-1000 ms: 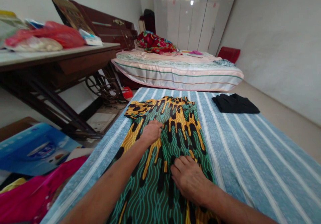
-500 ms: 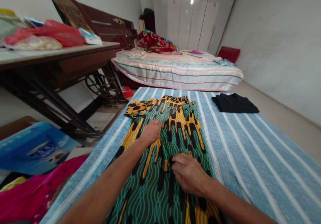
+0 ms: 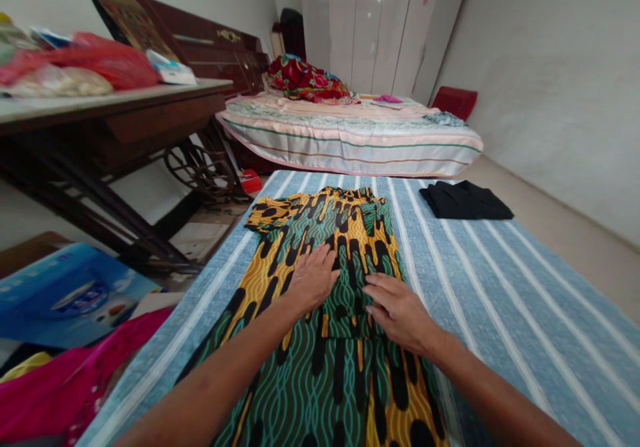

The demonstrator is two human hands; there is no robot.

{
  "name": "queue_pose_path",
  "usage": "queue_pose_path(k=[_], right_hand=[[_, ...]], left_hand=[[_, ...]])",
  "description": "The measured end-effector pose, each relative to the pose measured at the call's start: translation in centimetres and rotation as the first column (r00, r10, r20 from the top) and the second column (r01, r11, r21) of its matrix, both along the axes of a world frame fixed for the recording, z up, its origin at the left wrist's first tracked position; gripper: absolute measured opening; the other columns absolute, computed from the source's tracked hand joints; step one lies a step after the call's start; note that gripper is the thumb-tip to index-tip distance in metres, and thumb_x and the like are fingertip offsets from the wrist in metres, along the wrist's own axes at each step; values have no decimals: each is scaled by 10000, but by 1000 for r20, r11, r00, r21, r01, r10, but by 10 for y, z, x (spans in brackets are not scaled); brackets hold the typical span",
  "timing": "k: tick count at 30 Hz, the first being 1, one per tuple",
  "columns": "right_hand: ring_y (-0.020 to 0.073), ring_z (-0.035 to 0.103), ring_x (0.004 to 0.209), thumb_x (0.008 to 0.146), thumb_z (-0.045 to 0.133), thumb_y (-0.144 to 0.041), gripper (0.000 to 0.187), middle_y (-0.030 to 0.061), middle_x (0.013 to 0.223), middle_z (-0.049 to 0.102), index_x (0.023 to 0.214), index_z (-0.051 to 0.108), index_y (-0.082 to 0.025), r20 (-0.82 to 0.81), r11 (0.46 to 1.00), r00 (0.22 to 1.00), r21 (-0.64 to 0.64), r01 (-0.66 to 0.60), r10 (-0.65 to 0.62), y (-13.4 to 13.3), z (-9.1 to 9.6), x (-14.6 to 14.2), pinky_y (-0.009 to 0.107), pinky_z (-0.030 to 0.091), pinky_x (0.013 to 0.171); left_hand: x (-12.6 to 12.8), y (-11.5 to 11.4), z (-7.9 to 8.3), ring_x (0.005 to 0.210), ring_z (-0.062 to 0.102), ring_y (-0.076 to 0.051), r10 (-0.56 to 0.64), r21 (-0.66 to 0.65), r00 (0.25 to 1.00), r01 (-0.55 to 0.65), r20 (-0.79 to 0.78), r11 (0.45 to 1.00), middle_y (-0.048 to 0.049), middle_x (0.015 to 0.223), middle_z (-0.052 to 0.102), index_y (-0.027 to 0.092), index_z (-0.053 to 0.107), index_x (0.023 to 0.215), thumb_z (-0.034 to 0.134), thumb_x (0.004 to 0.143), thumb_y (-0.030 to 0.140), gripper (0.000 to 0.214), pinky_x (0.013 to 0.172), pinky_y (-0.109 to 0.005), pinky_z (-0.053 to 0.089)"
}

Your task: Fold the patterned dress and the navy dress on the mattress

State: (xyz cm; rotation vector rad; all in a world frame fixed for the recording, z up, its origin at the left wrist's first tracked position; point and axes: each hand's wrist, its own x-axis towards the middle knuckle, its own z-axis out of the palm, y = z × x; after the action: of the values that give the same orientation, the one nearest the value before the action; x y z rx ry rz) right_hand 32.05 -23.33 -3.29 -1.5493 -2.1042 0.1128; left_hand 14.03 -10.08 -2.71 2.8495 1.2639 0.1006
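A green, yellow and black patterned garment with a collar (image 3: 310, 380) lies lengthwise in front of me, its collar end away from me. One short sleeve (image 3: 273, 213) sticks out at the far left; the right side is folded inward, with a sleeve lying over the body. My left hand (image 3: 315, 277) rests flat on the middle of the garment, fingers stretched out. To its right, my right hand (image 3: 397, 307) touches the folded sleeve, fingers apart and slightly bent. Neither hand grips the cloth.
The garment lies on a blue and white striped bed cover (image 3: 480, 287). A folded black cloth (image 3: 465, 200) sits at the far right. Beyond stands another bed (image 3: 350, 140). On the left are a sewing table (image 3: 165, 100), a blue box (image 3: 75, 293) and pink fabric (image 3: 100, 367).
Both hands have let go of the cloth and opened. The sleeve now lies flatter, its cuff edge straight. My right hand moved slightly up and right; the left came a little nearer.
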Motion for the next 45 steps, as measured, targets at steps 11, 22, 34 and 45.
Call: queue_pose_path(k=[11, 22, 34, 45], right_hand=[[256, 359, 1288, 843, 533, -435, 533, 152, 1377, 430, 1288, 472, -148, 100, 987, 994, -151, 54, -39, 3, 4, 1, 445, 303, 1047], [309, 173, 1367, 867, 314, -631, 767, 185, 1483, 212, 1396, 314, -75, 261, 949, 956, -244, 199, -134, 51, -21, 3, 550, 177, 1069], [297, 184, 1366, 864, 310, -636, 754, 175, 1468, 265, 1376, 363, -85, 257, 962, 956, -195, 193, -140, 15, -14, -15, 521, 188, 1079], [304, 173, 1368, 848, 351, -642, 766, 177, 1481, 229, 1393, 337, -105, 243, 972, 962, -163, 169, -127, 1, -12, -25, 523, 164, 1085]], left_hand=[[-17, 5, -18, 1388, 138, -277, -65, -39, 995, 62, -73, 997, -119, 1511, 185, 173, 289, 1413, 298, 868, 613, 700, 1085, -531, 154], [-19, 5, -19, 1391, 122, -276, -96, -44, 993, 93, -71, 995, -127, 1513, 170, 177, 258, 1427, 238, 834, 688, 783, 1090, -520, 118], [-23, -28, 0, 1388, 125, -290, -84, -112, 993, 74, -83, 991, -138, 1508, 180, 133, 291, 1413, 278, 842, 660, 778, 1092, -508, 137], [-29, -47, 0, 1390, 121, -288, -51, -71, 996, 46, -79, 996, -117, 1515, 161, 169, 324, 1403, 305, 854, 627, 716, 1087, -516, 150]])
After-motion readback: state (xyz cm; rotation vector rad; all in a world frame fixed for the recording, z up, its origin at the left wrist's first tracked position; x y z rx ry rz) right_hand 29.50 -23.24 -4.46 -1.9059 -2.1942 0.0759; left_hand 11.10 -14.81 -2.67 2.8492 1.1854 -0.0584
